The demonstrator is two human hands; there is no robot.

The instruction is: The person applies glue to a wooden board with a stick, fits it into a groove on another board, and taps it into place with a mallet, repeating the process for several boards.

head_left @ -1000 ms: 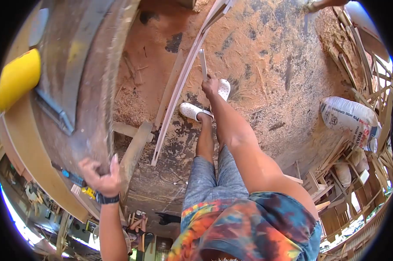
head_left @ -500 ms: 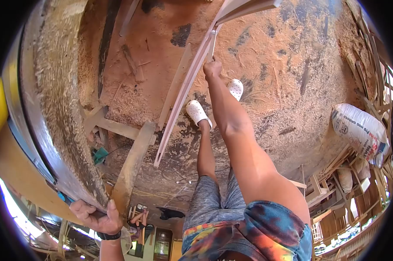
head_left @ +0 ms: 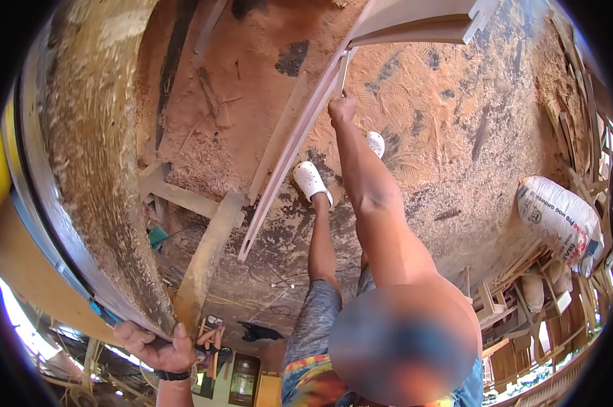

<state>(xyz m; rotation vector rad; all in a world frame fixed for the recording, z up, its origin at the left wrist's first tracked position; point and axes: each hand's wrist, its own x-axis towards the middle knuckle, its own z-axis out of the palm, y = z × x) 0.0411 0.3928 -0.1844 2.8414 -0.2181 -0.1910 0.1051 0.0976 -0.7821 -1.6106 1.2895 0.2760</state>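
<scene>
My right hand (head_left: pixel 342 108), on an outstretched arm, is closed around a narrow crosspiece of a long pale wooden frame (head_left: pixel 289 152). The frame slants from the middle of the view up to the top, where a broad wooden panel (head_left: pixel 415 24) joins it. At lower left my left hand (head_left: pixel 156 347), with a dark band at the wrist, curls its fingers and thumb around the end edge of a thick, worn wooden bench (head_left: pixel 96 169). Along the bench's outer side runs a shiny metal strip (head_left: pixel 69 254).
Sawdust and shavings cover the floor (head_left: pixel 442 129). Wooden trestle legs (head_left: pixel 208 251) stand beside the bench. A filled white sack (head_left: pixel 557 220) and stacked timber lie at right. White clogs (head_left: pixel 311 182) are on my feet. Another person's hand (head_left: pixel 211 336) shows in the background.
My right hand and the upper part of the frame have shifted slightly right in view, and more of the panel shows at the top. My left hand keeps its hold on the bench edge.
</scene>
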